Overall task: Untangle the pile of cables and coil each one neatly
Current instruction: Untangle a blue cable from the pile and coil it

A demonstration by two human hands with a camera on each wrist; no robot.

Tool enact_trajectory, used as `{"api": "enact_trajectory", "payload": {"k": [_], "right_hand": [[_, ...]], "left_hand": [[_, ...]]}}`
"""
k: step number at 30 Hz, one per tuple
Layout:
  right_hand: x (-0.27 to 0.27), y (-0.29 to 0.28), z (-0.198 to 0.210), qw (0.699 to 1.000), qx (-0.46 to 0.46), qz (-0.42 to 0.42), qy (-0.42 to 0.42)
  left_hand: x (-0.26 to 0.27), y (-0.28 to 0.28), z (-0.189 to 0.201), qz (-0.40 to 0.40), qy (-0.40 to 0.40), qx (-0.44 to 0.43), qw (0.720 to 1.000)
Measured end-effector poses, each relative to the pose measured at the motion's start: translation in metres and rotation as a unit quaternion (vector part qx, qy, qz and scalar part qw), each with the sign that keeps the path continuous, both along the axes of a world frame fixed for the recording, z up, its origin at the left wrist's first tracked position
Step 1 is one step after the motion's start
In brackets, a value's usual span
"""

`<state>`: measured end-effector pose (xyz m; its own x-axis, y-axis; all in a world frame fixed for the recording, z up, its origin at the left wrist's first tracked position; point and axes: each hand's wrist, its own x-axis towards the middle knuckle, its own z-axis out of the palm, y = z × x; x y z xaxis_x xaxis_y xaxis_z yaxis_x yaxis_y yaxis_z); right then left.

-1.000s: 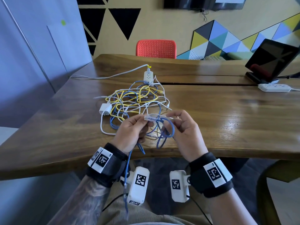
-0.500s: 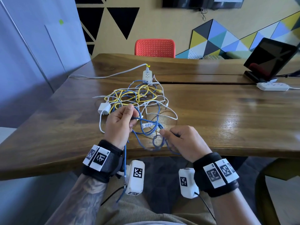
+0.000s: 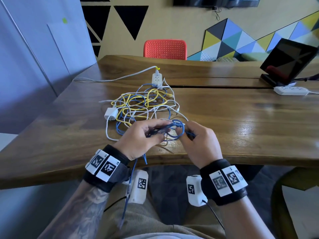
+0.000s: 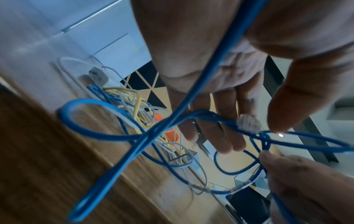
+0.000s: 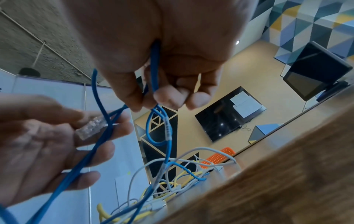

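Observation:
A tangled pile [image 3: 143, 104] of yellow, blue and white cables lies on the wooden table [image 3: 241, 121]. From it a blue cable [image 3: 178, 129] runs up to both hands above the table's front edge. My left hand [image 3: 159, 132] pinches its clear plug [image 4: 248, 123] between thumb and fingers [image 4: 226, 136], while another stretch of the cable crosses the palm and hangs down to my lap [image 3: 127, 195]. My right hand [image 3: 187, 132] pinches a small loop of the same blue cable [image 5: 155, 121] between thumb and fingertips [image 5: 166, 97].
A white charger [image 3: 111, 113] lies at the pile's left side, a white power strip [image 3: 157, 79] behind it. Far right stand a second power strip [image 3: 290, 90] and a propped tablet [image 3: 290, 61]. A red chair [image 3: 164, 49] is beyond the table.
The left hand has drawn back from the pile toward the right hand, and the right hand has risen from the table edge. Both now meet around the blue loop.

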<state>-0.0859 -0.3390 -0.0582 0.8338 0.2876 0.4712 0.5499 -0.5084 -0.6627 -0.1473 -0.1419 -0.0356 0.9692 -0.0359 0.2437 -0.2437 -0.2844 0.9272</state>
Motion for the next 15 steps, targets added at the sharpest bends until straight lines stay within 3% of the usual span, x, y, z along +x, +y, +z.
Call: {"api": "enact_trajectory", "payload": {"k": [3, 7, 11, 15], "right_hand": [[0.003, -0.002, 0.0, 1.0, -0.007, -0.011, 0.012], [0.004, -0.003, -0.005, 1.0, -0.019, -0.013, 0.019], [0.006, -0.005, -0.007, 0.999, 0.029, 0.022, -0.005], [0.007, -0.005, 0.004, 0.978, 0.102, 0.138, 0.116]], "left_hand": [[0.0, -0.003, -0.002, -0.019, 0.024, -0.024, 0.999], [0.001, -0.003, -0.008, 0.021, 0.02, 0.007, 1.0], [0.0, -0.003, -0.014, 0.033, 0.028, -0.01, 0.999], [-0.003, 0.0, -0.014, 0.02, 0.035, -0.044, 0.998]]}}
